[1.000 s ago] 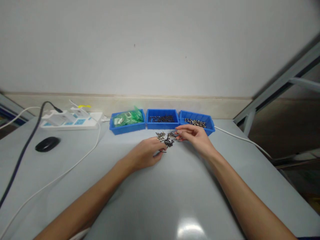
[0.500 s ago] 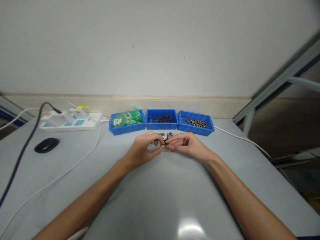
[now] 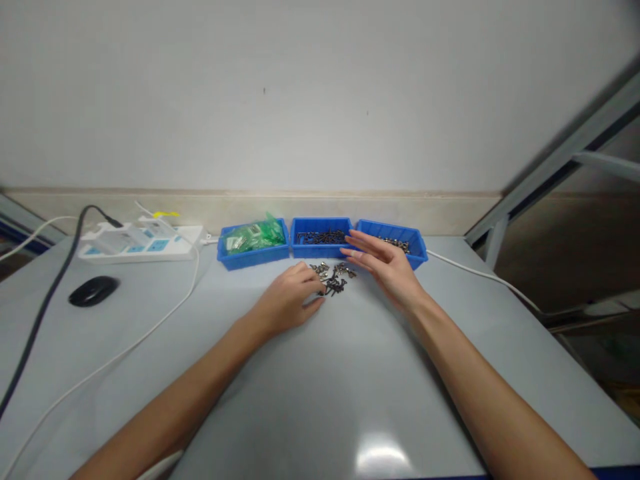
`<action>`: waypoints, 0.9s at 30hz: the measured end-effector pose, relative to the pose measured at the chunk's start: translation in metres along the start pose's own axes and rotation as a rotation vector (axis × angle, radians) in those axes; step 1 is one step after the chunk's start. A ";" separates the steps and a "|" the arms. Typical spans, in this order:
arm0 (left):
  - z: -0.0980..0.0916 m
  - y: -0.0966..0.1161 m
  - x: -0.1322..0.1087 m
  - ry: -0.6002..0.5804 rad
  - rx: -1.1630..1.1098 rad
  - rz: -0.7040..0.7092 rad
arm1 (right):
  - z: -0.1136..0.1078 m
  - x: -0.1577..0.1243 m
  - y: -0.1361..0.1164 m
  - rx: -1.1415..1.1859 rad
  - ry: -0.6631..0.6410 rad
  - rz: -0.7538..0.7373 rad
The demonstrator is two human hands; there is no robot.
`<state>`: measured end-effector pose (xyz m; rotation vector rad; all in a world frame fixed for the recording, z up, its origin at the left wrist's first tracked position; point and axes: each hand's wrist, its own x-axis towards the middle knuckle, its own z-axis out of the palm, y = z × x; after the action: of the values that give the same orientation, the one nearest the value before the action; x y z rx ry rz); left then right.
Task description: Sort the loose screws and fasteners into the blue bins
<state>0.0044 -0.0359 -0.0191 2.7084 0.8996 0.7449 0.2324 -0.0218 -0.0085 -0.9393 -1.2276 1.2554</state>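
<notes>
Two bare forearms reach from the near edge across a pale grey bench (image 3: 320, 400). Its near half is smooth and glossy, with wide room between and beside the arms.

The left hand (image 3: 287, 303) rests on the bench near the middle, fingers curled inward, fingertips touching the near left side of a heap of small metal parts (image 3: 334, 280). Whether its grip pinches a piece cannot be told. The right hand (image 3: 387, 267) hovers just right of the heap, its grip released: palm open, fingers straight and spread, pointing left, holding nothing.

The heap is one loose cluster of tiny pieces, some dark, some silvery, too small and tangled to count. It lies just in front of three blue bins set side by side along the far edge. The left bin (image 3: 253, 255) holds green plastic bags (image 3: 255, 235), the middle bin (image 3: 323, 251) dark parts, and the right bin (image 3: 417, 253) silvery parts, partly hidden by the right hand.

On the far left lie one black mouse (image 3: 93, 290) and one white power strip (image 3: 143, 241). One dark cable (image 3: 45, 307) and one white cable (image 3: 125, 343) trail toward the near left edge. Another white cable (image 3: 480, 273) crosses the far right corner, where the bench's right edge slants away beside a grey metal frame (image 3: 550, 177). A plain pale wall (image 3: 320, 100) closes the far side.
</notes>
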 end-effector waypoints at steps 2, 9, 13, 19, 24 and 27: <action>0.002 0.001 0.001 -0.002 0.031 -0.002 | -0.002 -0.002 0.000 -0.023 0.011 0.015; 0.007 0.002 -0.001 0.042 0.007 -0.057 | 0.000 -0.011 0.000 -0.097 -0.017 0.048; 0.011 0.001 -0.001 0.169 -0.066 -0.145 | 0.002 -0.011 0.002 -0.102 -0.034 0.034; 0.005 0.009 0.004 0.291 -0.169 -0.211 | 0.002 -0.013 0.000 -0.218 -0.065 0.006; 0.000 0.016 0.008 0.415 -0.404 -0.347 | 0.004 -0.018 -0.003 -0.272 -0.271 0.064; 0.000 0.017 0.009 0.435 -0.492 -0.377 | 0.006 -0.019 -0.004 -0.161 -0.303 0.110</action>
<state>0.0186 -0.0440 -0.0098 1.9120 1.0944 1.2880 0.2286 -0.0422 -0.0067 -0.9667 -1.5495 1.4398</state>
